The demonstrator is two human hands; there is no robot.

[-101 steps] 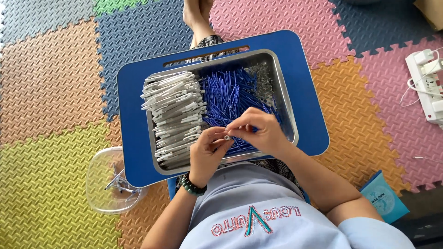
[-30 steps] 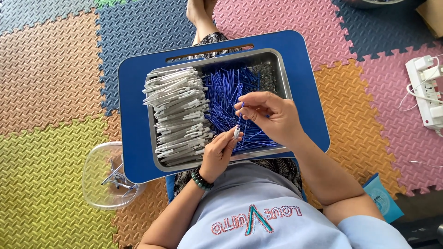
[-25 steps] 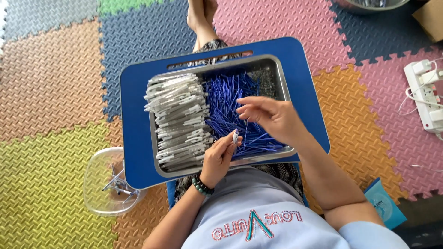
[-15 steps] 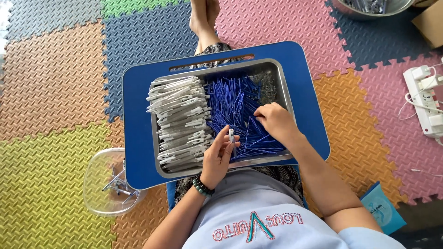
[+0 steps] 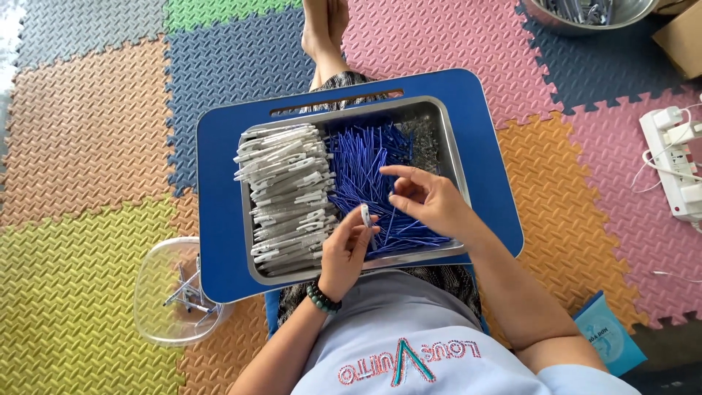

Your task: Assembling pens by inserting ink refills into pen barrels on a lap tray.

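The left hand (image 5: 349,245) is pinching 1 small white clip piece (image 5: 365,215) upright between thumb and fingertips, holding it over the near edge of the metal tray (image 5: 439,117). The right hand (image 5: 428,201) is hovering just right of that piece, above the heap of blue sticks (image 5: 365,157); its fingers are loosely curled and spread, and whether they are gripping anything cannot be told. The tray is sitting on a blue lap bench (image 5: 219,190) across the person's legs. Inside the tray, a stack of white clip pieces (image 5: 285,190) is filling the left half and the blue sticks are filling the right half, the 2 heaps touching along the middle. A clear plastic bowl (image 5: 164,292) holding a few assembled pieces is resting on the foam floor mat (image 5: 80,146) just left of the lap bench's near corner. A white power strip (image 5: 676,164) is lying on the mat well to the right of the tray.
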